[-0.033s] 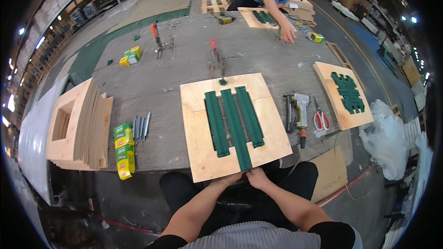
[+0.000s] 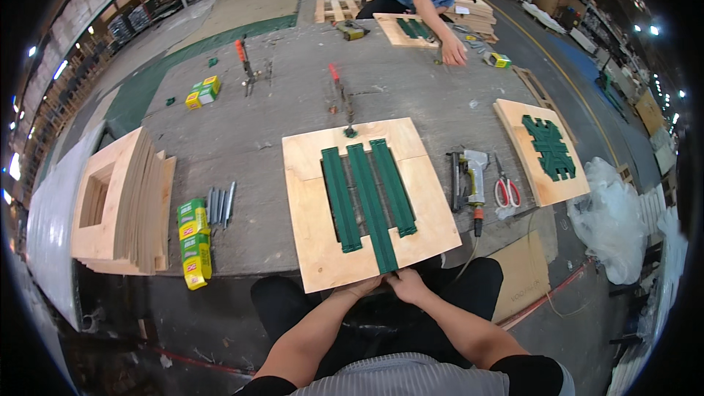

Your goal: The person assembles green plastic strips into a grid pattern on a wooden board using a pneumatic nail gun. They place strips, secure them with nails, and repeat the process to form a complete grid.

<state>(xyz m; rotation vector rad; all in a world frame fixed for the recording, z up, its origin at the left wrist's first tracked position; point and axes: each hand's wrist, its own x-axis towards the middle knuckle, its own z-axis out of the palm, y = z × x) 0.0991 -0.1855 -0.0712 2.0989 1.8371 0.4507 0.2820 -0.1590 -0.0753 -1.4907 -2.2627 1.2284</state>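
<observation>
1. Green woven middle strap (image 2: 378,231) reaches the square pale plywood frame's (image 2: 312,260) near edge; best kept flat, evenly taut.
2. Left hand (image 2: 364,286) and right hand (image 2: 408,285) meet there; fingers hidden, pinch cannot be told.
3. Grey pneumatic gun (image 2: 476,177), right; its hose might snag.
4. Red-handled metal tool (image 2: 341,94) stands beyond.

I'm wearing a grey top (image 2: 414,378) with fine stripes, short black sleeves (image 2: 524,374) and plain black trousers (image 2: 478,284); my forearms (image 2: 306,337), left hand (image 2: 364,287) and right hand (image 2: 408,286) are bare.
</observation>
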